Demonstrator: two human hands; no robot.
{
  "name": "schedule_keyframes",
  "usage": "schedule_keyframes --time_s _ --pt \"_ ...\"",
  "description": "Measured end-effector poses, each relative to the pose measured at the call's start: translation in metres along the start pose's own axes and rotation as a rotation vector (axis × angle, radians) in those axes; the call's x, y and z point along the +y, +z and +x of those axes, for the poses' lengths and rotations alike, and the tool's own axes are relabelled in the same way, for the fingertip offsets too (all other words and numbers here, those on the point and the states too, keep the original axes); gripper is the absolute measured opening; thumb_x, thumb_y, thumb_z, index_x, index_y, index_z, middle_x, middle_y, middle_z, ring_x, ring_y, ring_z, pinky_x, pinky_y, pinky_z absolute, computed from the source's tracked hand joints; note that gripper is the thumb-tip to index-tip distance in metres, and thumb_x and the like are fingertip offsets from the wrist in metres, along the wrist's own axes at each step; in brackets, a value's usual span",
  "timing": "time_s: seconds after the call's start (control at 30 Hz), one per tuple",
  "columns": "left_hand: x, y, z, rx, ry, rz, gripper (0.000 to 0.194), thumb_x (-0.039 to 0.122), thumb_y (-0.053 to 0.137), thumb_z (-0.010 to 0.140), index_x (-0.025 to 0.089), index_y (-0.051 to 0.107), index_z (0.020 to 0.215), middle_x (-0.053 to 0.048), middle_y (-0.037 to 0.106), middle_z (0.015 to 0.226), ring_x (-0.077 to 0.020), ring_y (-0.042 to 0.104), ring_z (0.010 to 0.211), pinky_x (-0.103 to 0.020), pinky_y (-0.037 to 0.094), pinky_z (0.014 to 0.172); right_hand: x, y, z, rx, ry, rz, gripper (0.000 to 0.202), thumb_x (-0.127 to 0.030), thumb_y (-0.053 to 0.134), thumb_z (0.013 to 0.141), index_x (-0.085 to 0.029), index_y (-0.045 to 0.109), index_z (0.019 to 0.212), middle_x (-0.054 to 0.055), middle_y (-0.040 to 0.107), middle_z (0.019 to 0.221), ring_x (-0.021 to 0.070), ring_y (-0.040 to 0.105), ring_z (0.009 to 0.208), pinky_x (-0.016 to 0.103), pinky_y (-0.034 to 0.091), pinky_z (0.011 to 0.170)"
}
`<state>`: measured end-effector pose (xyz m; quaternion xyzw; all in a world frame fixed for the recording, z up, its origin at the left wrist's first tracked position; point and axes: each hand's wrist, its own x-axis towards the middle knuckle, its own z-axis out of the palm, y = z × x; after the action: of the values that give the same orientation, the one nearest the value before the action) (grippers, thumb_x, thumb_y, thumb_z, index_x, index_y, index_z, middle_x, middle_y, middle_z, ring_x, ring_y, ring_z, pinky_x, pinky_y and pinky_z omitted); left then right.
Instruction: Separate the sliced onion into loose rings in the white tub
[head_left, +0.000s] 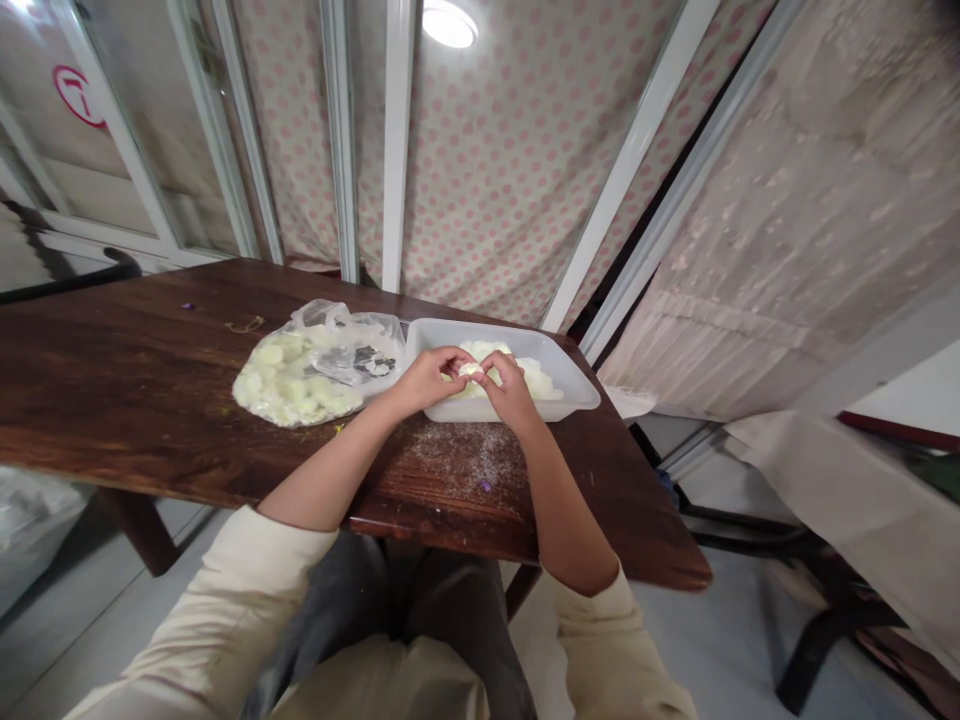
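A small pale piece (470, 369) is pinched between the fingertips of my left hand (431, 380) and my right hand (508, 388). Both hands are over the front part of a white plastic tub (574, 385), which holds a heap of pale, whitish pieces (536, 378). To the left of the tub lies a clear plastic bag (300, 375) full of pale yellow-green round slices, its crumpled open end toward the tub. White grains (465, 455) are scattered on the wood just in front of the tub.
The dark wooden table (150, 370) carries a thin loose tie (246, 325) behind the bag and small purple bits (486, 487). Framed glass with dotted curtains (517, 150) stands behind it. A cloth-covered surface (855, 500) is at the right, with a white bag (34, 520) at the lower left.
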<state>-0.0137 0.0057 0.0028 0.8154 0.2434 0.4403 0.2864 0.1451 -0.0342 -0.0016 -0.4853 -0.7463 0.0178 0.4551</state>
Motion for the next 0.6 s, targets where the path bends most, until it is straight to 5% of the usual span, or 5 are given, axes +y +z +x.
schedule_keyframes --time_s 0.6 --pt "0.002 0.012 -0.002 0.224 0.064 0.128 0.015 0.021 0.057 0.07 0.014 0.058 0.083 0.0 0.056 0.067 -0.0073 0.048 0.058 -0.019 0.04 0.054 -0.01 0.008 -0.004 0.161 -0.036 0.108 0.021 -0.033 0.045 0.084 -0.021 0.043 0.066 0.0 0.047 0.072 0.0147 0.049 0.076 0.03 0.039 0.073"
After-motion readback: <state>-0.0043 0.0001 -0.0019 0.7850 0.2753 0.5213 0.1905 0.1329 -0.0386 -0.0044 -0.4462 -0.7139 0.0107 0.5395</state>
